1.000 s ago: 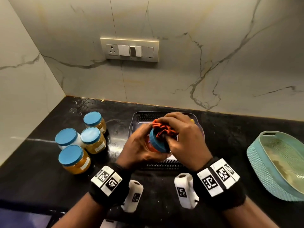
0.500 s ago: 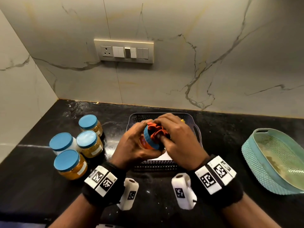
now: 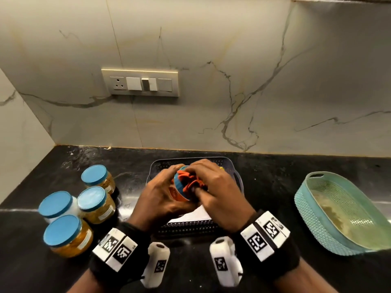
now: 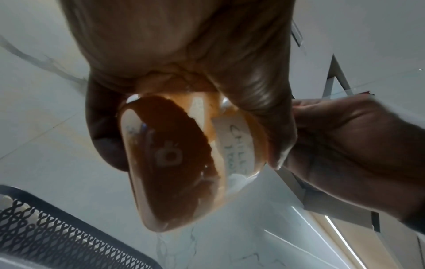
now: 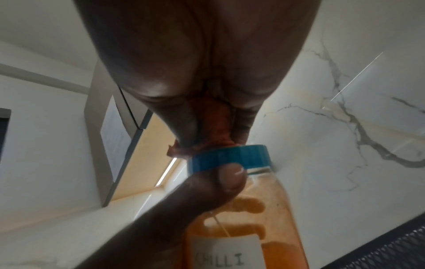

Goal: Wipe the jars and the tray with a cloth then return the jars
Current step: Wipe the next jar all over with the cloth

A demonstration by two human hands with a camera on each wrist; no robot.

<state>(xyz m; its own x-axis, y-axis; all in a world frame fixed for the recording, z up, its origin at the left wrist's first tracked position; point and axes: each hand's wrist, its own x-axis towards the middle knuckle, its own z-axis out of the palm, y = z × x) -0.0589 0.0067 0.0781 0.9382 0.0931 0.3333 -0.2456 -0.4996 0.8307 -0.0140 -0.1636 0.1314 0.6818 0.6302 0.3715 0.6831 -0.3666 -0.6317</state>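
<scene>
My left hand (image 3: 163, 193) grips a jar of red-orange chilli powder (image 4: 184, 160) with a blue lid (image 3: 179, 186), tilted over the dark perforated tray (image 3: 190, 226). My right hand (image 3: 209, 187) pinches a bunched orange cloth (image 3: 188, 179) and presses it on the lid. In the right wrist view the cloth (image 5: 211, 127) sits between the fingers on top of the lid (image 5: 230, 156), and the jar's label (image 5: 225, 251) reads CHILLI. The left thumb (image 5: 225, 178) lies against the lid's rim. Several blue-lidded jars (image 3: 92, 205) stand on the counter left of the tray.
A teal woven basket (image 3: 317, 218) sits on the black counter (image 3: 268, 187) at the right. The marble wall with a switch plate (image 3: 140, 82) rises behind. A side wall closes the left corner.
The cloth has shifted a little across the lid under my right fingers. The jar stays held over the tray in both hands. The head view has tipped upward.
</scene>
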